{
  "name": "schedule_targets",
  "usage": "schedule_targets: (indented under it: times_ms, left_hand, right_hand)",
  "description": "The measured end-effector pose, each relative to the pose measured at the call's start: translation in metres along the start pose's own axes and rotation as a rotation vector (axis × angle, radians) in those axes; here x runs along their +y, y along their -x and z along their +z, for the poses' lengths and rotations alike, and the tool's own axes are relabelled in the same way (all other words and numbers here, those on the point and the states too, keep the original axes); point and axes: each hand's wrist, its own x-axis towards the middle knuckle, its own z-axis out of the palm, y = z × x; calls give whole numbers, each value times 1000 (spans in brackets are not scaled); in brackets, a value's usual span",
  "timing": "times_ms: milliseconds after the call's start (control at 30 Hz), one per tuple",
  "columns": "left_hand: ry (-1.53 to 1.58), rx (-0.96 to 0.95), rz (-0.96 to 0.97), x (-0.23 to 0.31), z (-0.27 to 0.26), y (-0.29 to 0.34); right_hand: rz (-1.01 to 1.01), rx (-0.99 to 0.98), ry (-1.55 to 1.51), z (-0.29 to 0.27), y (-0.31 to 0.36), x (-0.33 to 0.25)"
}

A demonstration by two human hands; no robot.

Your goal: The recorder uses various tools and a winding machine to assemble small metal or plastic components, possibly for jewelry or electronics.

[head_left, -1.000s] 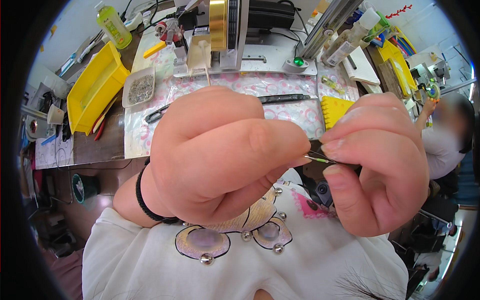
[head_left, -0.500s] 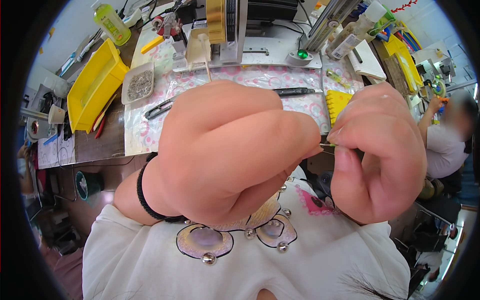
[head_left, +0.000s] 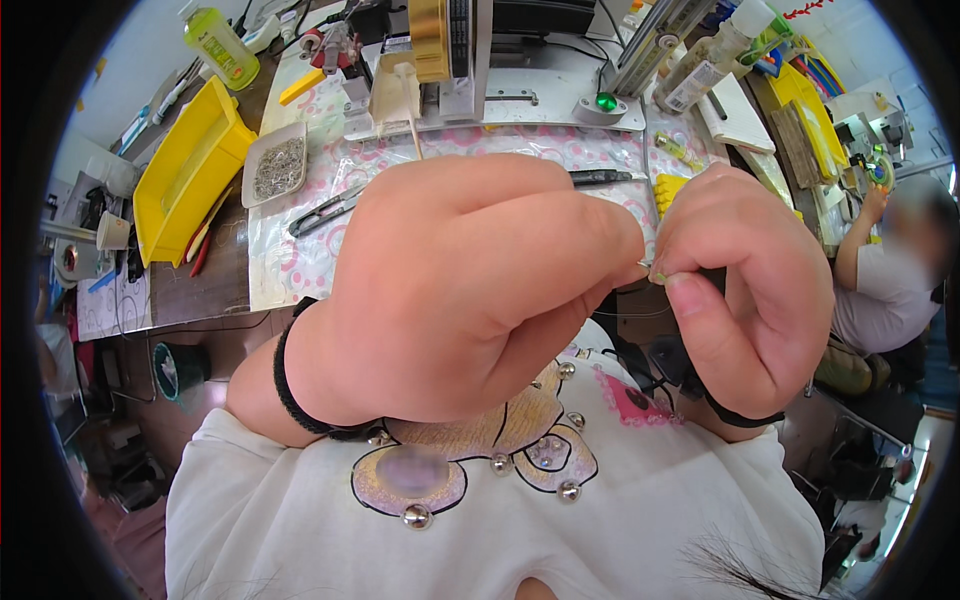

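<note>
My left hand point(head_left: 480, 290), with a black band at the wrist, is raised in front of my chest. Its fingers are curled and pinched together; whatever lies at their tips is mostly hidden. Close beside it, my right hand point(head_left: 755, 290) pinches a tiny yellow-green piece point(head_left: 658, 278) between thumb and forefinger. The fingertips of both hands nearly meet at this piece, and its exact kind is too small to tell. A thin thread or wire point(head_left: 640, 315) curves below the fingertips. Behind my left hand lie a slim dark tool point(head_left: 325, 212) and a black pen-like tool point(head_left: 600, 177).
A pale dish of small metal bits point(head_left: 278, 170) and a yellow bin point(head_left: 190, 175) stand on the left. A machine with a gold cylinder point(head_left: 430, 40) rises at the back, beside a green button point(head_left: 605, 102). A notebook point(head_left: 735, 120) lies right; another person point(head_left: 890, 270) sits beyond.
My right hand has shifted slightly up and left, bringing its fingertips nearer the left ones. More of its wrist, with a black band, now shows. Both hands stay pinched.
</note>
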Motion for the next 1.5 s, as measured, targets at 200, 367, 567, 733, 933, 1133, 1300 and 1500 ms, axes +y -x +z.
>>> schedule_targets:
  times_ms: [200, 367, 567, 733, 933, 1133, 1300, 1500]
  left_hand:
    - [-34, -90, 16, -9, 12, -2]
    - [43, -308, -129, -2, 17, -13]
    - [-9, -302, -181, -6, 22, -13]
    - [-42, -350, -172, -10, 30, -20]
    - [-87, -420, -260, -24, 50, -26]
    - [-118, -431, -224, -51, 83, -28]
    - [-263, -508, -78, -62, 123, -36]
    - [-346, -691, -18, -57, 152, -26]
  right_hand:
    - [291, -101, -161, -6, 13, 2]
    - [451, -120, -452, -17, 41, 22]
    - [238, 388, -938, -45, 104, 49]
    - [16, 628, -1392, -109, 146, 16]
    - [58, 757, -986, -175, 175, -33]
    - [122, 845, -607, -230, 194, -121]
    - [218, 1166, 162, -268, 228, -141]
    - [304, 955, -120, -346, 286, -211]
